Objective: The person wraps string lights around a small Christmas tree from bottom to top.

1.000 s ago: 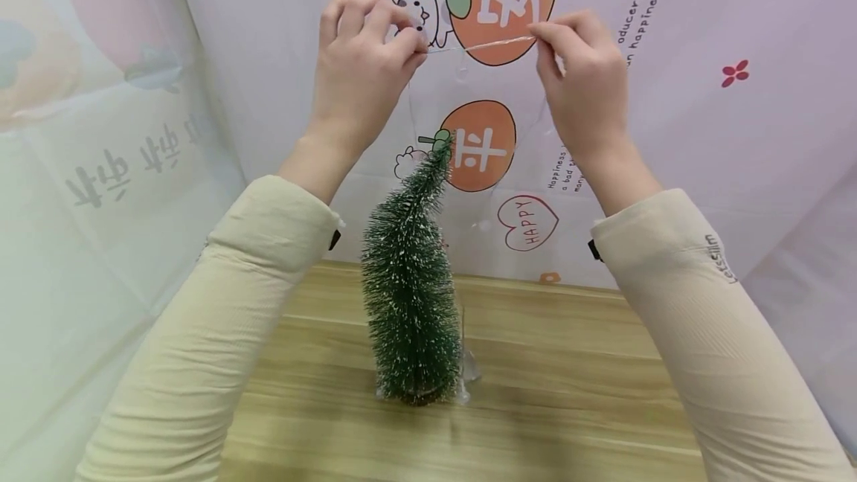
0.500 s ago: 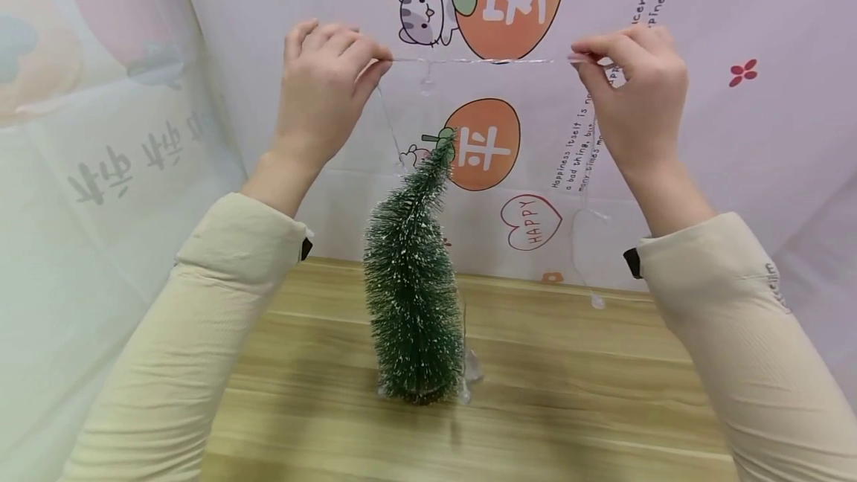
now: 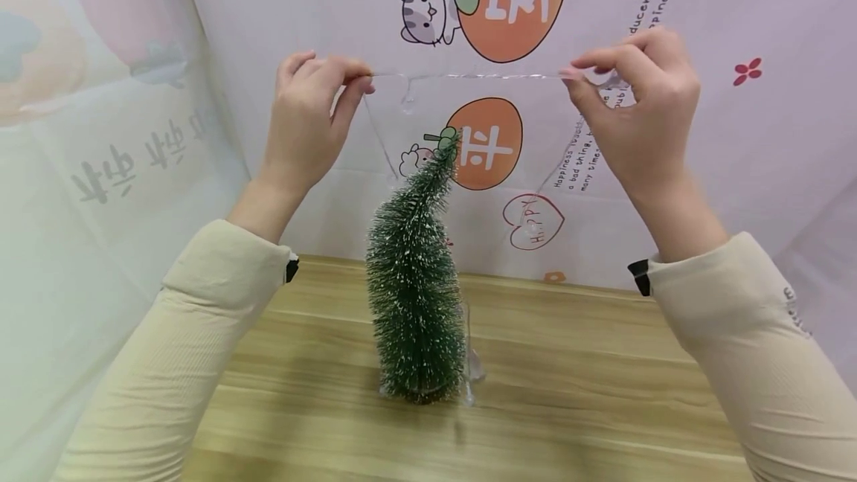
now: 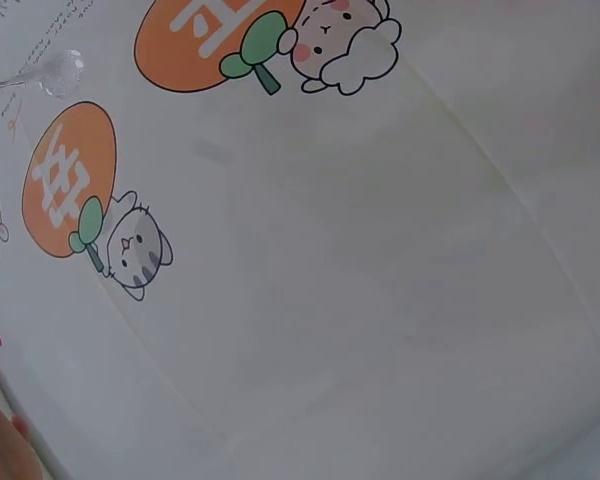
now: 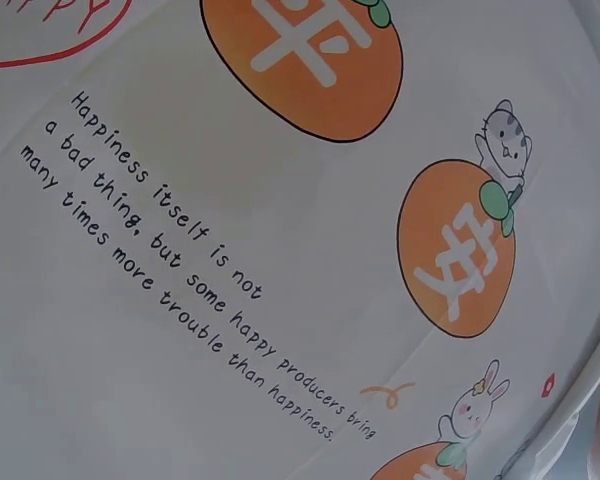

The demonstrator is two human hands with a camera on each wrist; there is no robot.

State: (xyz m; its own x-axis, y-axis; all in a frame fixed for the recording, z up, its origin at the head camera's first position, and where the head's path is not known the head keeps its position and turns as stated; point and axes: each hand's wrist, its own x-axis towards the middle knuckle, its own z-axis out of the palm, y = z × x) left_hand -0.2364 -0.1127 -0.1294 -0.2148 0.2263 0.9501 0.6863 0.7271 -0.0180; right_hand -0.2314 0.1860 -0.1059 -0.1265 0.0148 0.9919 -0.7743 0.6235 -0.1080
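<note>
My left hand (image 3: 304,121) pinches one end of a stretch of thin clear string light (image 3: 498,76), between thumb and fingertips. At the other end of that stretch, my right hand (image 3: 646,103) pinches it too. The strand runs nearly level between them, above and behind the tip of a small green snow-flecked Christmas tree (image 3: 415,288). A clear bulb (image 3: 408,99) hangs from it near my left hand. From the left fingers a thin length slants down toward the tree. In the left wrist view a clear faceted bulb (image 4: 60,73) shows at the upper left.
The tree stands upright on a wood-grain table (image 3: 569,363), its top bent to the right. More clear strand and bulbs (image 3: 477,367) hang at the tree's lower right side. A white printed cloth (image 3: 723,169) rises behind the table, and another covers the left side (image 3: 134,259).
My hands have moved apart and lowered, stretching a longer, more level run of the string light. A loose bulb end below my right hand has swung left. The tree stays put.
</note>
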